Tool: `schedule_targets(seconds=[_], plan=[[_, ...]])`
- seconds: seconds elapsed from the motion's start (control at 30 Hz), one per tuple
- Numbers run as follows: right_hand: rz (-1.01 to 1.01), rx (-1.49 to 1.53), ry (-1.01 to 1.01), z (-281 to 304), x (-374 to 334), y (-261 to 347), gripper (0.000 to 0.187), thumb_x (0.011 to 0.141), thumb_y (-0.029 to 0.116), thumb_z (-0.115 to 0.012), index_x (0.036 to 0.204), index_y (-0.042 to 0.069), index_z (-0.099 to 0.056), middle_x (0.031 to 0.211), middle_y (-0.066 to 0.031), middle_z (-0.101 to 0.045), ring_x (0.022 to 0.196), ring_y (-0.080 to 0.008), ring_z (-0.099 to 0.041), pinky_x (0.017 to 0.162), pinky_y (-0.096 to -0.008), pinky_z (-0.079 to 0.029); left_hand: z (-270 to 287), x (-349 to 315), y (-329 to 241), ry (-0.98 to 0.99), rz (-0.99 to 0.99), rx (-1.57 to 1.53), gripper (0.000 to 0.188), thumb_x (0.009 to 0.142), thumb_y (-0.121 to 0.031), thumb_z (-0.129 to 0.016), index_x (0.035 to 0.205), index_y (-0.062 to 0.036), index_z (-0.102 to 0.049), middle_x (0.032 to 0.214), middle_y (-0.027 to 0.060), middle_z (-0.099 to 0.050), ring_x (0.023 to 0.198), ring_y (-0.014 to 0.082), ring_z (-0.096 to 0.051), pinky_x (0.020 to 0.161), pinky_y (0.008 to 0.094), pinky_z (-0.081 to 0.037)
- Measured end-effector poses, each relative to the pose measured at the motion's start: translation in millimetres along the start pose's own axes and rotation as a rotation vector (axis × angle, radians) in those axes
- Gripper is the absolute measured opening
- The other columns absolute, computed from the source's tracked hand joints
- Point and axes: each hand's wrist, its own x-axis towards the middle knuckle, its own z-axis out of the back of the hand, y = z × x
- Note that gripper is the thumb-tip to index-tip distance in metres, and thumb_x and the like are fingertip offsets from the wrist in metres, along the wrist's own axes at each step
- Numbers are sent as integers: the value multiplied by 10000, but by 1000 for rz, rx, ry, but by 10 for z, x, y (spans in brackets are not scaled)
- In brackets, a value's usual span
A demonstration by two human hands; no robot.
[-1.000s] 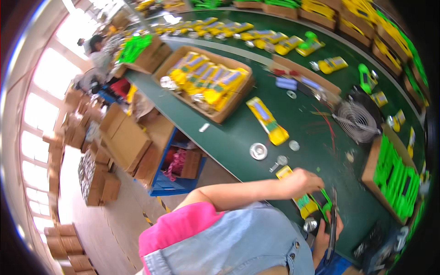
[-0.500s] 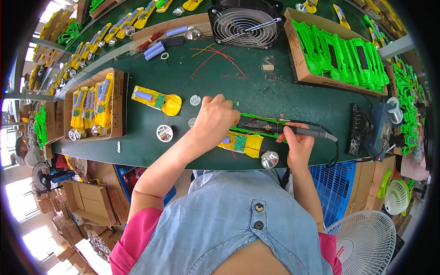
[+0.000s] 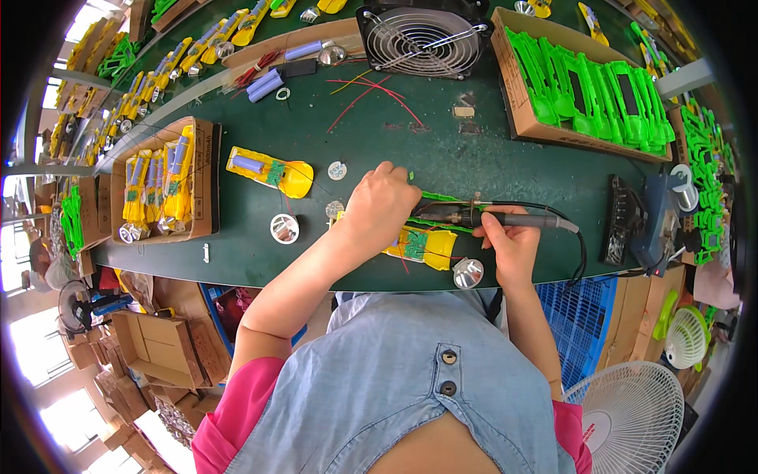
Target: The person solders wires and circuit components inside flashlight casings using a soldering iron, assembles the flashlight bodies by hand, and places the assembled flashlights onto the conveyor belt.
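My right hand (image 3: 512, 246) is closed around a soldering iron (image 3: 546, 222), whose front end points left toward my left hand. My left hand (image 3: 382, 203) is curled with its back up; whatever its fingertips hold is hidden under it. A long green plastic part (image 3: 440, 197) runs just behind the iron. In front of both lies a yellow flashlight shell (image 3: 439, 250) with a green circuit board (image 3: 414, 244), partly covered by my left hand. A silver reflector cup (image 3: 468, 273) sits at the table's near edge. The iron's tip is not clearly seen.
To the left are another yellow shell (image 3: 295, 179), a reflector (image 3: 284, 229) and a carton (image 3: 207, 178) of yellow shells. A black metal-grilled fan (image 3: 426, 45) stands behind, with a carton (image 3: 545, 130) of green parts at back right. A blue soldering station (image 3: 654, 221) stands right.
My left hand has shifted slightly to the right, toward the front of the iron. My right hand keeps hold of the soldering iron, almost in the same place.
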Motion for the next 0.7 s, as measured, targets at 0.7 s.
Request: schedule_targets(seconds=[0.7], plan=[[214,18,-110,52,-124,57,174,790,-14,-604,946,-59,-542,814,-118,-611,670,-157,-631,502,-209,-489,-60,6,45,15,4,30,34,654,-64,-608,661,-69,-641,717,87,-529,783,255,-517,684,348,-437]])
